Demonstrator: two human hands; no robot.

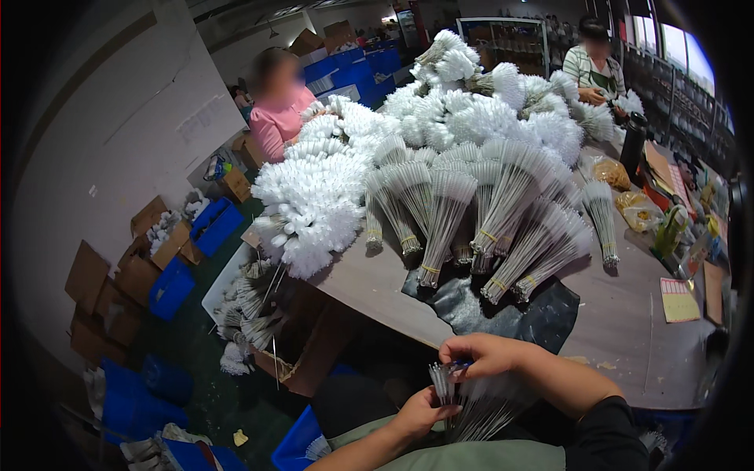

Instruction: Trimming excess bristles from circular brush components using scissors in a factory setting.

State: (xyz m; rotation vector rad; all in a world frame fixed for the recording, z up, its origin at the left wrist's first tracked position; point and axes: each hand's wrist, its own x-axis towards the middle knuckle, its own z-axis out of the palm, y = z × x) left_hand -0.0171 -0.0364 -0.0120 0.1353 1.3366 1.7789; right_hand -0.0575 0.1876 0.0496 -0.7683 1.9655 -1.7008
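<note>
Over my lap, my left hand [424, 411] is closed around a small bundle of thin wire-stemmed brushes [441, 383], its ends pointing up. My right hand [481, 357] is just above and to the right, its fingers pinched on a small dark-blue object [462, 365] at the bundle's top; its kind is unclear. Beneath the right forearm, loose wire brushes [491, 408] fan out across my lap, partly blurred. On the table ahead stand banded bundles of white-bristled wire brushes [448, 224], several tied near the stem ends with yellow bands.
A black sheet [510, 310] lies on the table [377, 294] at its near edge. White brush heads [314, 196] are heaped behind. Two people sit at the far sides. Plastic bags [638, 210] and a dark bottle [633, 145] stand right; blue bins [216, 225] and cartons fill the left floor.
</note>
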